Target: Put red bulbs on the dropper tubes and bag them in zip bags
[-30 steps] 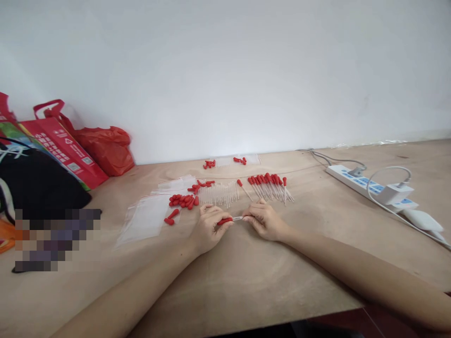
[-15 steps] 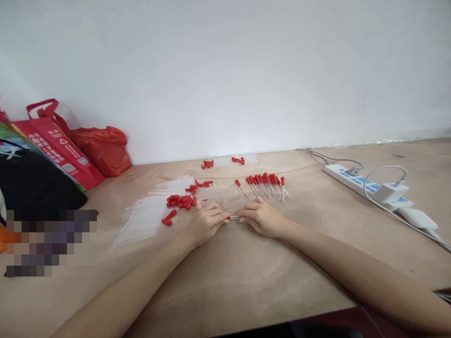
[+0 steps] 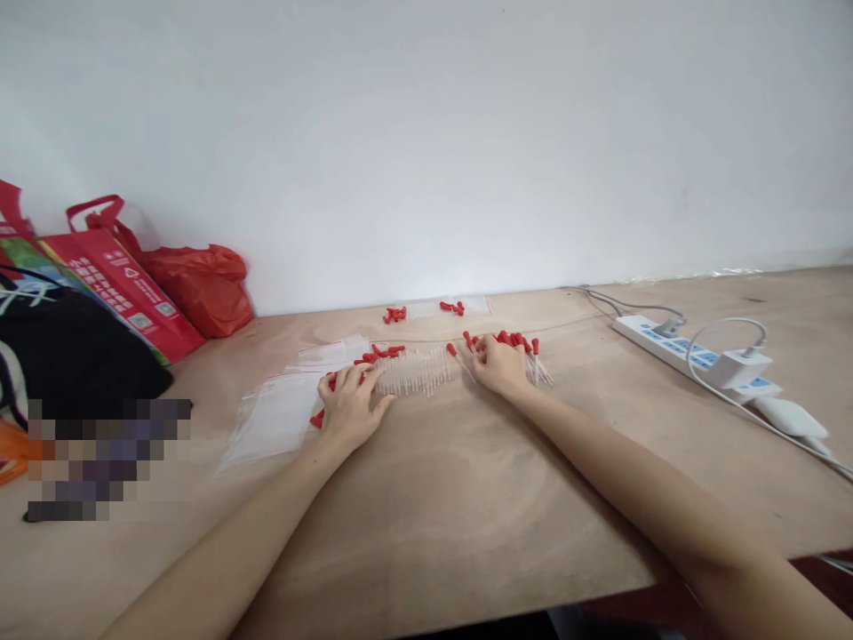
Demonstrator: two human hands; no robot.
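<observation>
Over a pile of red rubber bulbs (image 3: 331, 380), my left hand (image 3: 352, 404) has its fingers spread, thumb apart; some bulbs are covered by the fingers. My right hand (image 3: 498, 363) is closed among the finished droppers (image 3: 516, 340), its curled fingertips around a red-bulbed dropper (image 3: 468, 340) at the left end of the group; its grip is partly hidden. One separate dropper (image 3: 453, 352) lies just left of that hand. Between my hands runs a row of clear thin tubes (image 3: 414, 372), with more red bulbs (image 3: 383, 353) at its upper left.
Clear plastic bags (image 3: 273, 418) lie under and beside the left bulbs. Farther back are more bulbs (image 3: 394, 315) and another bag (image 3: 476, 305). A power strip (image 3: 686, 351) with cables stands at right. Red bags (image 3: 200, 284) and a black bag (image 3: 73, 356) crowd the left.
My hands have separated from the bulb and tube they held together. The left hand moved left onto the bulb pile and opened; the right moved up and right to the droppers.
</observation>
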